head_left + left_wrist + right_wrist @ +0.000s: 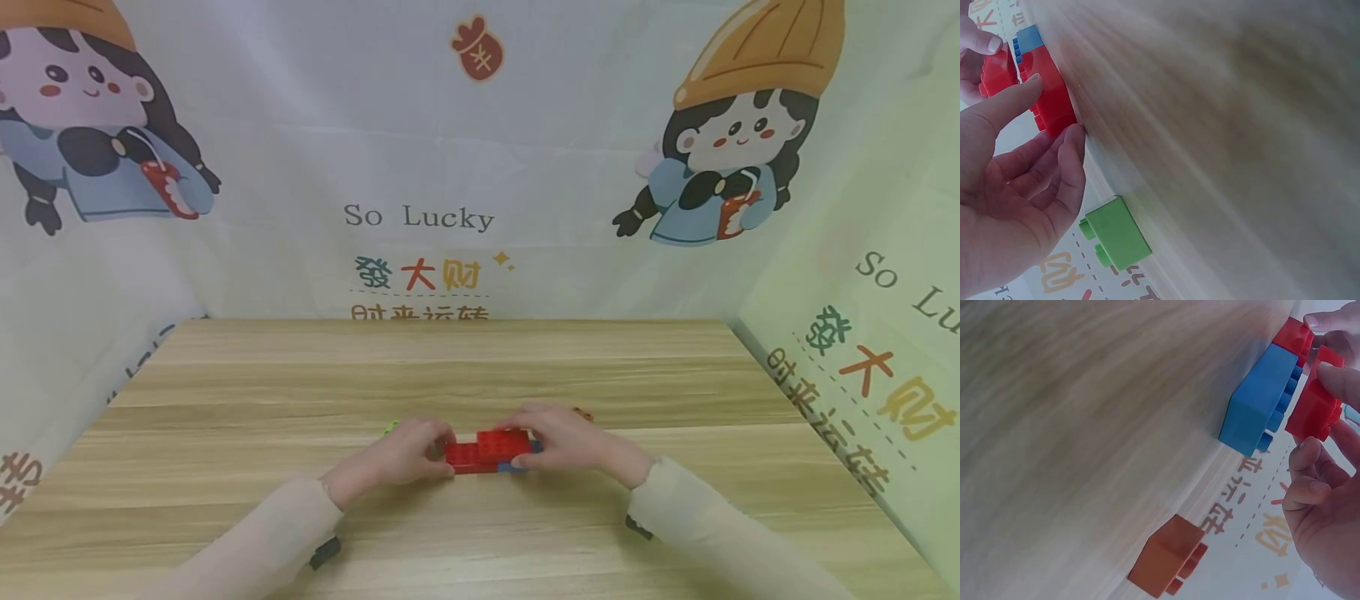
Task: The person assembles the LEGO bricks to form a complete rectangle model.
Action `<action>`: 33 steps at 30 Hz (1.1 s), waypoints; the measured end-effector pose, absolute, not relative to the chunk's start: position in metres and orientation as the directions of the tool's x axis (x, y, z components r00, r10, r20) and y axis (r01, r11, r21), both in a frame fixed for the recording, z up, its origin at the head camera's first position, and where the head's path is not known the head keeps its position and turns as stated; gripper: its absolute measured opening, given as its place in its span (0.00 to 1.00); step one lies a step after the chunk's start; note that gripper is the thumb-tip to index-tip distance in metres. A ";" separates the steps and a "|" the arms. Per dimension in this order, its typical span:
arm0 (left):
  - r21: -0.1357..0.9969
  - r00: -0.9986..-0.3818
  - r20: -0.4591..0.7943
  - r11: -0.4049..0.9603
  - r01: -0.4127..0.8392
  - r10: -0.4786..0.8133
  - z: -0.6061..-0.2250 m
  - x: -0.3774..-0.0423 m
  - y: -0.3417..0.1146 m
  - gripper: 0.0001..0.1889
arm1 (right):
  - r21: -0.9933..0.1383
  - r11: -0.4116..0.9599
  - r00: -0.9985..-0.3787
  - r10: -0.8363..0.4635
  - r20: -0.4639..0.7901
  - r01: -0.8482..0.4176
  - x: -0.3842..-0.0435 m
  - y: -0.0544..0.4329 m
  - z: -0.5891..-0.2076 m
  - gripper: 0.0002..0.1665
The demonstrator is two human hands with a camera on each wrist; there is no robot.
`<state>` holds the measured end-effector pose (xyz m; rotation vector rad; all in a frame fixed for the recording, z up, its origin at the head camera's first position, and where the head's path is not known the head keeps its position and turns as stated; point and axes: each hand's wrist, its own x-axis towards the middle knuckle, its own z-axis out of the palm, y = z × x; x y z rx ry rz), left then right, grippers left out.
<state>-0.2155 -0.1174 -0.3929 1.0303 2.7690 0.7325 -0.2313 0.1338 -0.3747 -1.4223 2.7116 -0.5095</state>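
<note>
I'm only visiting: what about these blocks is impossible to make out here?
- Head view: much of the green block, behind the left hand's grip.
- Head view: much of the orange block, behind the right hand's grip.
- Left wrist view: part of the lower red block, behind the left thumb.

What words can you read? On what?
"So Lucky": back cloth.
"發大财": back cloth, right cloth.
"时来运转": right cloth; back cloth, partly hidden.
"So Lu", cut off: right cloth.
"转": left cloth; rest there unclear.
Money-bag sign: too small.
Toy blocks: none visible.
</note>
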 end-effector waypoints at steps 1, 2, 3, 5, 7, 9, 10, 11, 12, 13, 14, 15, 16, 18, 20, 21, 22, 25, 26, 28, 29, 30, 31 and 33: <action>0.467 -0.764 0.078 0.653 0.596 0.641 -0.393 -0.216 -0.117 0.12 | -0.301 0.526 -0.578 -0.807 0.118 -0.796 -0.231 0.133 -0.375 0.25; 0.464 -0.761 0.082 0.651 0.601 0.644 -0.393 -0.216 -0.117 0.12 | -0.299 0.523 -0.575 -0.809 0.120 -0.798 -0.231 0.132 -0.375 0.26; 0.463 -0.759 0.085 0.649 0.604 0.645 -0.393 -0.216 -0.117 0.12 | -0.298 0.521 -0.574 -0.810 0.122 -0.800 -0.231 0.131 -0.375 0.26; 0.460 -0.758 0.086 0.649 0.606 0.647 -0.393 -0.216 -0.117 0.12 | -0.294 0.523 -0.574 -0.810 0.123 -0.800 -0.231 0.130 -0.375 0.26; 0.459 -0.759 0.083 0.651 0.604 0.646 -0.393 -0.217 -0.117 0.12 | -0.292 0.529 -0.579 -0.806 0.121 -0.797 -0.231 0.129 -0.376 0.26; 0.464 -0.761 0.078 0.652 0.599 0.644 -0.393 -0.217 -0.117 0.12 | -0.293 0.536 -0.586 -0.802 0.115 -0.792 -0.231 0.129 -0.377 0.26; 0.467 -0.762 0.075 0.653 0.597 0.643 -0.393 -0.217 -0.117 0.12 | -0.293 0.540 -0.589 -0.800 0.112 -0.789 -0.231 0.128 -0.378 0.26; 0.469 -0.763 0.073 0.653 0.595 0.642 -0.393 -0.217 -0.117 0.12 | -0.294 0.542 -0.592 -0.799 0.109 -0.787 -0.231 0.128 -0.378 0.26; 0.469 -0.762 0.072 0.653 0.595 0.643 -0.393 -0.217 -0.117 0.12 | -0.296 0.545 -0.594 -0.797 0.106 -0.784 -0.232 0.128 -0.379 0.26; 0.470 -0.762 0.072 0.652 0.595 0.644 -0.393 -0.217 -0.117 0.12 | -0.297 0.548 -0.597 -0.796 0.102 -0.782 -0.232 0.128 -0.379 0.26; 0.469 -0.761 0.074 0.651 0.597 0.645 -0.393 -0.217 -0.117 0.12 | -0.300 0.550 -0.599 -0.795 0.099 -0.779 -0.232 0.128 -0.379 0.26; 0.467 -0.759 0.076 0.650 0.600 0.646 -0.393 -0.217 -0.117 0.12 | -0.300 0.553 -0.601 -0.793 0.096 -0.778 -0.232 0.128 -0.379 0.26; 0.465 -0.758 0.078 0.649 0.602 0.647 -0.393 -0.217 -0.117 0.12 | -0.302 0.554 -0.602 -0.793 0.094 -0.776 -0.232 0.128 -0.379 0.26; 0.462 -0.758 0.078 0.650 0.603 0.648 -0.393 -0.217 -0.117 0.12 | -0.310 0.550 -0.601 -0.794 0.094 -0.775 -0.233 0.128 -0.380 0.26; 0.464 -0.760 0.074 0.652 0.600 0.646 -0.393 -0.216 -0.117 0.12 | -0.312 0.545 -0.597 -0.796 0.099 -0.778 -0.233 0.128 -0.380 0.26; 0.466 -0.761 0.071 0.653 0.597 0.644 -0.392 -0.216 -0.117 0.12 | -0.312 0.544 -0.596 -0.796 0.101 -0.779 -0.233 0.128 -0.380 0.26; 0.469 -0.763 0.068 0.655 0.593 0.643 -0.392 -0.216 -0.117 0.12 | -0.316 0.542 -0.596 -0.796 0.104 -0.779 -0.233 0.128 -0.380 0.26; 0.473 -0.767 0.064 0.658 0.587 0.639 -0.392 -0.216 -0.117 0.12 | -0.316 0.544 -0.598 -0.794 0.104 -0.777 -0.233 0.128 -0.380 0.26; 0.474 -0.768 0.064 0.658 0.586 0.638 -0.392 -0.216 -0.117 0.12 | -0.314 0.546 -0.600 -0.794 0.103 -0.777 -0.233 0.127 -0.380 0.26; 0.474 -0.768 0.064 0.658 0.585 0.637 -0.392 -0.216 -0.117 0.12 | -0.312 0.550 -0.603 -0.791 0.100 -0.774 -0.233 0.127 -0.380 0.26; 0.473 -0.768 0.065 0.658 0.586 0.637 -0.392 -0.216 -0.117 0.12 | -0.308 0.552 -0.604 -0.791 0.100 -0.775 -0.232 0.127 -0.380 0.26; 0.473 -0.768 0.066 0.657 0.586 0.637 -0.392 -0.216 -0.116 0.12 | -0.304 0.555 -0.605 -0.790 0.098 -0.774 -0.232 0.127 -0.380 0.26; 0.472 -0.767 0.067 0.657 0.588 0.638 -0.392 -0.216 -0.116 0.12 | -0.299 0.559 -0.607 -0.789 0.096 -0.774 -0.232 0.127 -0.380 0.26; 0.471 -0.766 0.068 0.657 0.589 0.639 -0.392 -0.216 -0.116 0.12 | -0.294 0.563 -0.609 -0.788 0.091 -0.772 -0.232 0.127 -0.380 0.26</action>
